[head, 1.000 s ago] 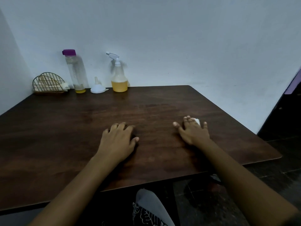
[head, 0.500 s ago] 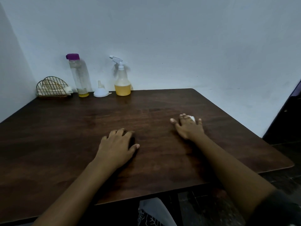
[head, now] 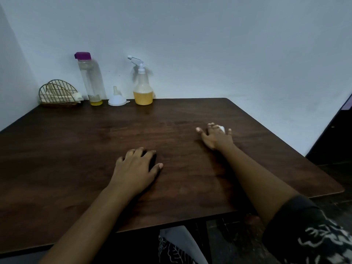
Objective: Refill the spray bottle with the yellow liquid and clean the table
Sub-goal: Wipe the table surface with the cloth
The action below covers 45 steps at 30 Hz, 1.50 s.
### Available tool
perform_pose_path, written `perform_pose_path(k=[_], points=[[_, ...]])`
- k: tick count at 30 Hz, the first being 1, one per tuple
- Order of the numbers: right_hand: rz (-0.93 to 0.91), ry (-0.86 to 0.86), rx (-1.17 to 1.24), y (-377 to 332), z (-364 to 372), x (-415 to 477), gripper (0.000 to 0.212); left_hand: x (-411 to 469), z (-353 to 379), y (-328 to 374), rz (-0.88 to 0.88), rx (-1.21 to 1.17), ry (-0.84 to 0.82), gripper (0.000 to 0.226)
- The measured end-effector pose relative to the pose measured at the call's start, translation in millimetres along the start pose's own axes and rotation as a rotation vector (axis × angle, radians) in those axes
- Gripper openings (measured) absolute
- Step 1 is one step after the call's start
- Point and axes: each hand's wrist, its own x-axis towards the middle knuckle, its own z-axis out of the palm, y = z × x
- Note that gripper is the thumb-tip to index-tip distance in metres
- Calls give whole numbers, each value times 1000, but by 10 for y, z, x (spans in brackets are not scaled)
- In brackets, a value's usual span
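A spray bottle (head: 142,92) with a white trigger head stands at the back of the dark wooden table (head: 76,149), its lower part holding yellow liquid. Left of it lie a white funnel (head: 116,99) and a tall clear bottle (head: 91,80) with a purple cap and a little yellow liquid at its bottom. My right hand (head: 215,138) presses a small white wad of tissue (head: 222,128) flat on the table at the right, with thumb and little finger spread. My left hand (head: 135,168) rests palm down near the middle, holding nothing.
A gold wire basket (head: 57,94) with pale cloth in it stands in the back left corner by the wall. The table's right edge drops to a dark floor (head: 333,168). My lap shows under the front edge.
My right hand has slid the white wad a little farther from me across the table. My left hand has stayed in place.
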Motion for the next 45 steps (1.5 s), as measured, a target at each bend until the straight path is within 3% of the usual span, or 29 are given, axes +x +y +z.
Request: perform_pose_path(k=[3,8,11,16,19,24,27,33,36,42,45], points=[[87,-17,-14,-40,-53,40,88,0,7,0,-3,-11,-4,56],[-133,-36,-24,-720,67,84,88,8,16,-18,-7,-16,-4,57],[-177,-41,5,-645,86,169,86,-4,16,-30,-12,-3,3,57],[16,11,18,-20,-24,323,87,-24,18,-29,-9,-5,7,58],[84,-1,-3,-77,-55,328,88,-18,15,-36,-6,-10,11,58],[-170,-20,-8,-966,91,275,89,5,-3,-43,-14,-9,-7,59],[-254,-61,21,-1158,165,266,88,6,-16,-65,-22,-7,-15,60],[-65,-6,48,-503,46,349,84,5,-150,-163,-11,6,-8,61],[2,-20,13,-559,34,303,85,50,-287,-379,-25,35,-18,62],[-266,-69,14,-1648,203,113,87,360,-441,-1105,-212,106,-60,60],[-326,-92,23,-1800,258,97,86,422,-381,-1336,-300,94,-78,59]])
